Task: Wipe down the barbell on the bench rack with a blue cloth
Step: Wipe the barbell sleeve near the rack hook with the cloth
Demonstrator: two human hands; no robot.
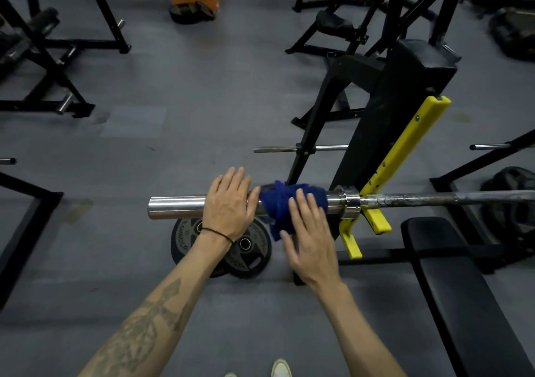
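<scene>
A long steel barbell (405, 198) lies level across the yellow plastic hooks (376, 220) of a black bench rack (385, 133), its polished chrome sleeve (173, 207) jutting out to the left. A crumpled dark-blue cloth (279, 206) is draped over that sleeve, just inside the collar. The left hand (228, 206) lies flat on the sleeve beside the cloth, grip spread, fingers straight. The right hand (309, 232) presses the cloth with straight fingers, grip also spread, pinching nothing. Two black iron weight plates (246, 246) lie on the grey rubber floor (173, 101) below the sleeve. A black padded bench (451, 275) stands to the right.
</scene>
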